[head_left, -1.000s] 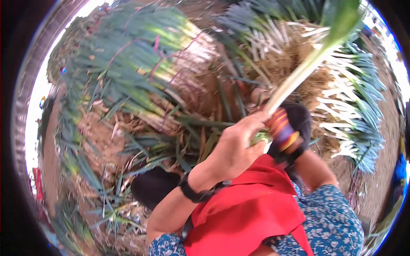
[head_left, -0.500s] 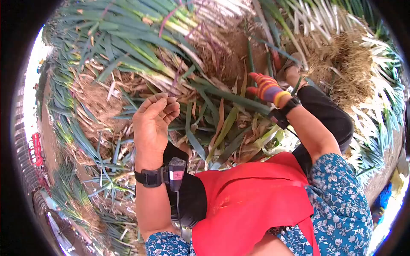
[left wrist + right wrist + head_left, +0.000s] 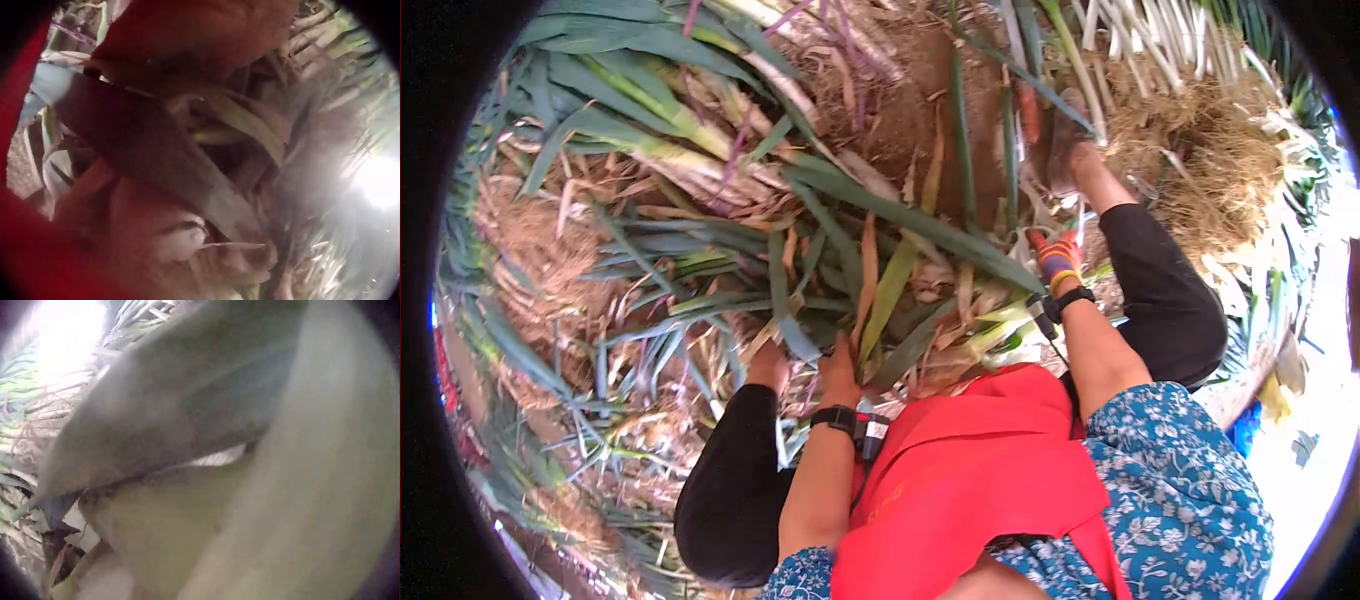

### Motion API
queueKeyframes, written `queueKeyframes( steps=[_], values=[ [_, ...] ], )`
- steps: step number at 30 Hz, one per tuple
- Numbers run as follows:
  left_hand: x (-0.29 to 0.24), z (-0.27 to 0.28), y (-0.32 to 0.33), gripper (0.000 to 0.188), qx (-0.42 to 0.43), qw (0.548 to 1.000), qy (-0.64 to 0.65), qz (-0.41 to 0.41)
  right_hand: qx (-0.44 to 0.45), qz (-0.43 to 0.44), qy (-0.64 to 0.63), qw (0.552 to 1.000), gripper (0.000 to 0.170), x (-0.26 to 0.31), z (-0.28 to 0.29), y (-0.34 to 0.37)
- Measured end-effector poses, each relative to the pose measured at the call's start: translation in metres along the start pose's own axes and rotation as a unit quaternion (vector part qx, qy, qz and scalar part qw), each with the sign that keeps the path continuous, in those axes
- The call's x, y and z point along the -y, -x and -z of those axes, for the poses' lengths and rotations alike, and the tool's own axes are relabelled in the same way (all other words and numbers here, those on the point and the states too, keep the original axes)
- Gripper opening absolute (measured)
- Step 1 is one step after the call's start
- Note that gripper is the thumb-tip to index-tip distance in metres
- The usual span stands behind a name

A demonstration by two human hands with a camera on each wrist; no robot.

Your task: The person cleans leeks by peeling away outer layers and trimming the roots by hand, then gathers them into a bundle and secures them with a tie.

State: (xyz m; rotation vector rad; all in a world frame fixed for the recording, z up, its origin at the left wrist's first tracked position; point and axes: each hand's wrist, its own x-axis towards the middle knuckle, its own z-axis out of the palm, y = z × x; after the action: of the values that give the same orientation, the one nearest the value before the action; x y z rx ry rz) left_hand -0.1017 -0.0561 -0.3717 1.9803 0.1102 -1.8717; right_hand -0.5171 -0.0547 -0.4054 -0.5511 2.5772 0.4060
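My bare left hand [image 3: 838, 372] reaches down among loose leek leaves [image 3: 890, 290] between my legs; the leaves hide its fingertips. The left wrist view has a broad dark leaf [image 3: 156, 150] close to that hand, but I cannot tell whether the fingers grip it. My right hand [image 3: 1060, 260] wears a striped glove with red fingertips. Its fingers point forward at the right end of the pile, beside pale, stripped leek leaves [image 3: 1000, 330]. Wide leaves [image 3: 169, 412] fill most of the right wrist view and hide the gloved fingers.
Tied leeks [image 3: 690, 150] lie at the upper left. Cleaned leeks [image 3: 1140, 45], white with stringy roots [image 3: 1220, 160], lie at the upper right. My black-trousered legs [image 3: 1165, 290] flank the leaf pile, and a red apron [image 3: 980, 460] covers my lap.
The leek held up a second ago has left my hands. My left hand has dropped down into the leaves, and the gloved right hand has come lower beside the pile. The head view has shifted.
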Motion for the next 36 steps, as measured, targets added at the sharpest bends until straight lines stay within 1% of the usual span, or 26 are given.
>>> queueKeyframes(
  steps=[2, 3, 4, 5, 7, 8, 10, 12, 13, 14, 16, 17, 18, 19, 20, 21, 22, 24, 25, 26, 27, 29, 32, 33, 35, 36],
  values=[
    [-0.006, -0.013, -0.005, 0.066, 0.028, 0.998, 0.042, 0.025, -0.013, 0.044, -0.035, 0.998, 0.106, 0.002, -0.017, -0.033],
    [-0.008, -0.014, -0.003, 0.063, 0.057, 0.961, -0.240, -0.127, 0.000, 0.058, -0.032, 0.998, 0.106, 0.013, -0.014, -0.030],
    [-0.001, -0.015, -0.014, 0.061, 0.041, 0.958, -0.250, -0.137, 0.059, 0.164, 0.112, 0.978, 0.086, 0.025, -0.001, -0.018],
    [0.005, -0.015, -0.024, 0.059, 0.024, 0.954, -0.259, -0.146, 0.066, 0.198, 0.032, 0.977, 0.083, 0.030, -0.009, -0.012],
    [0.030, -0.019, -0.061, 0.059, -0.034, 0.998, 0.024, -0.046, 0.096, 0.264, -0.128, 0.951, 0.079, 0.042, -0.024, -0.001],
    [0.041, -0.014, -0.064, 0.058, -0.038, 0.972, -0.166, -0.164, 0.139, 0.234, -0.214, 0.938, 0.082, 0.056, -0.025, 0.012],
    [0.049, -0.013, -0.063, 0.058, -0.053, 0.897, -0.345, -0.271, 0.153, 0.285, -0.199, 0.925, 0.082, 0.085, -0.021, 0.055],
    [0.041, -0.020, -0.055, 0.069, 0.053, 0.895, -0.312, -0.316, 0.161, 0.337, -0.192, 0.908, 0.082, 0.099, -0.038, 0.079],
    [0.035, -0.027, -0.049, 0.072, 0.086, 0.890, -0.299, -0.332, 0.191, 0.412, -0.151, 0.878, 0.080, 0.103, -0.063, 0.080],
    [0.020, -0.042, -0.032, 0.065, 0.135, 0.948, -0.137, -0.255, 0.216, 0.485, -0.107, 0.841, 0.077, 0.107, -0.087, 0.080],
    [0.004, -0.048, -0.014, 0.058, 0.176, 0.967, 0.036, -0.182, 0.236, 0.580, 0.027, 0.779, 0.056, 0.114, -0.103, 0.086],
    [-0.001, -0.047, -0.008, 0.058, 0.195, 0.968, 0.146, -0.066, 0.361, 0.508, -0.172, 0.763, 0.044, 0.118, -0.102, 0.100],
    [-0.007, -0.048, -0.001, 0.058, 0.215, 0.942, 0.251, 0.052, 0.356, 0.519, -0.172, 0.758, 0.044, 0.120, -0.101, 0.103],
    [-0.008, -0.053, 0.011, 0.058, 0.197, 0.950, 0.243, -0.010, 0.373, 0.501, -0.168, 0.763, 0.040, 0.122, -0.096, 0.104],
    [-0.013, -0.052, 0.020, 0.058, 0.204, 0.948, 0.244, -0.020, 0.387, 0.481, -0.164, 0.769, 0.035, 0.122, -0.091, 0.105],
    [-0.016, -0.053, 0.031, 0.058, 0.225, 0.943, 0.244, -0.005, 0.384, 0.479, -0.240, 0.752, 0.030, 0.124, -0.060, 0.127],
    [-0.025, -0.056, 0.051, 0.057, 0.248, 0.937, 0.244, 0.011, 0.372, 0.488, -0.236, 0.754, 0.030, 0.116, -0.051, 0.124],
    [-0.031, -0.060, 0.079, 0.055, 0.264, 0.931, 0.253, -0.013, 0.165, 0.651, -0.153, 0.725, 0.027, 0.096, -0.026, 0.114],
    [-0.027, -0.065, 0.084, 0.054, 0.231, 0.952, 0.199, -0.014, 0.115, 0.694, -0.226, 0.674, 0.023, 0.090, -0.014, 0.115],
    [-0.026, -0.069, 0.087, 0.053, 0.197, 0.969, 0.147, -0.018, 0.108, 0.705, -0.216, 0.667, 0.023, 0.086, 0.004, 0.113],
    [-0.027, -0.074, 0.094, 0.053, 0.204, 0.966, 0.157, -0.025, -0.019, 0.721, -0.125, 0.682, 0.022, 0.078, 0.024, 0.106],
    [-0.028, -0.089, 0.112, 0.049, 0.206, 0.958, 0.150, -0.130, -0.042, 0.648, -0.155, 0.744, 0.023, 0.069, 0.063, 0.119],
    [-0.058, -0.084, 0.168, 0.049, 0.237, 0.926, 0.182, -0.230, 0.143, 0.680, -0.272, 0.666, 0.032, 0.101, 0.172, 0.260],
    [-0.072, -0.076, 0.187, 0.050, 0.269, 0.904, 0.195, -0.270, 0.334, 0.585, -0.428, 0.602, 0.035, 0.105, 0.185, 0.286],
    [-0.095, -0.055, 0.206, 0.051, 0.308, 0.872, 0.191, -0.329, 0.476, 0.441, -0.540, 0.536, 0.039, 0.115, 0.202, 0.328],
    [-0.107, -0.040, 0.211, 0.051, 0.318, 0.863, 0.174, -0.351, 0.538, 0.400, -0.562, 0.484, 0.038, 0.127, 0.209, 0.344]
  ],
)
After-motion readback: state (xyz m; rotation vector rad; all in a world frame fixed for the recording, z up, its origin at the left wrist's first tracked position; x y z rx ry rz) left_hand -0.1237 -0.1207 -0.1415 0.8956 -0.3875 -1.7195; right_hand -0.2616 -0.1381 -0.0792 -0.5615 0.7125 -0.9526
